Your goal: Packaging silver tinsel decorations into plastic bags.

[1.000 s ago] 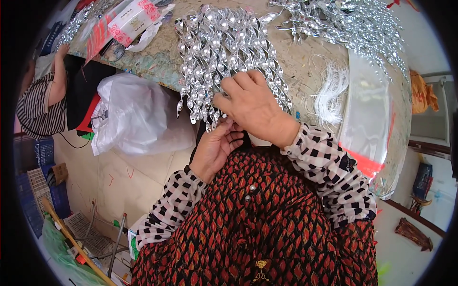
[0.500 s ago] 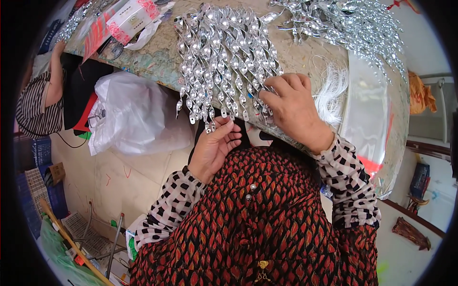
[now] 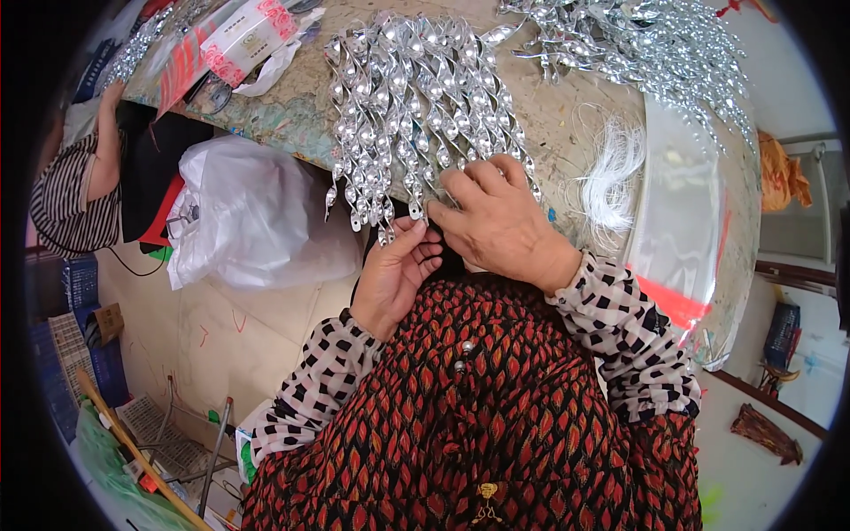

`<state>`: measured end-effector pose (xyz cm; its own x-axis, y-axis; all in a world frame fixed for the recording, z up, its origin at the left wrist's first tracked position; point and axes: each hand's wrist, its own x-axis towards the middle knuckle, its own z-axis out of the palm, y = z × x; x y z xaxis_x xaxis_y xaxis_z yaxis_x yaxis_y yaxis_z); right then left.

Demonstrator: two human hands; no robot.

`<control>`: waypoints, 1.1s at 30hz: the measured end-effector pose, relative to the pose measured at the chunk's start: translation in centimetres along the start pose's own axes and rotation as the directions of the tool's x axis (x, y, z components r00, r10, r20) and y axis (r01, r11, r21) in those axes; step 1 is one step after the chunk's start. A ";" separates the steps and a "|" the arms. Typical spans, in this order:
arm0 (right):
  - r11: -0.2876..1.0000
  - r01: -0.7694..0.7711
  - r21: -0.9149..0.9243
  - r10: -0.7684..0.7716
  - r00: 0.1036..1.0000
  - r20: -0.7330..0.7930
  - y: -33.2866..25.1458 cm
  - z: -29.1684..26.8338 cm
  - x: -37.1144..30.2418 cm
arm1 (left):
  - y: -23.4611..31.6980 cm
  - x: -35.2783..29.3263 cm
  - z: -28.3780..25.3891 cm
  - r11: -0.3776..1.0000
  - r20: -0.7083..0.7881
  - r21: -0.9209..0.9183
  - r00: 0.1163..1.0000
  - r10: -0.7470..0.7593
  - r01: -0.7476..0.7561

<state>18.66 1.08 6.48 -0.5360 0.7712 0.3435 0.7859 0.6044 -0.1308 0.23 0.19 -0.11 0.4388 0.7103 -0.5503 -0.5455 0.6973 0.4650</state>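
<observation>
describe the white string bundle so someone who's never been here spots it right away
On the worktable, look between the person's right hand and the long clear plastic packaging with a red band. There lies the white string bundle, made of thin loose strands, unlike the shiny twisted silver strips and the flat, see-through packaging.

- Hands of the wearer, near the dial's centre: two, one left hand [image 3: 392, 281] and one right hand [image 3: 509, 217].
- Heaps of twisted silver strips [image 3: 416, 93]: three, one at 12 o'clock, a second heap [image 3: 642, 66] between 1 and 2, a third heap [image 3: 142, 44] at 10.
- Strips in the 12 o'clock heap: probably over ten; they overlap.
- Desk [image 3: 305, 119] under them: one.
- Hank of white string [image 3: 613, 177], 2 o'clock: one.
- Pink-and-white packet [image 3: 250, 40], 11 o'clock: one.
- Co-worker [image 3: 80, 199], between 9 and 10: one.
</observation>
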 end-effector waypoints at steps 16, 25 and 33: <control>0.997 0.073 -0.005 -0.073 0.997 -0.033 -0.1 0.7 0.4 | -0.2 0.1 -0.1 0.995 -0.032 0.028 0.995 0.093 -0.092; 0.989 0.137 -0.047 -0.137 0.991 -0.003 0.7 0.6 0.1 | 0.0 0.1 -0.3 0.993 -0.040 0.040 0.993 0.113 -0.112; 0.999 0.033 -0.007 -0.033 0.999 0.007 0.3 -0.1 0.1 | 0.0 0.2 -0.3 0.991 -0.042 0.053 0.991 0.128 -0.126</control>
<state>18.88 1.30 6.53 -0.5639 0.7522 0.3410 0.7699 0.6282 -0.1127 0.12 0.29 -0.38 0.3351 0.7893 -0.5146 -0.5581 0.6063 0.5665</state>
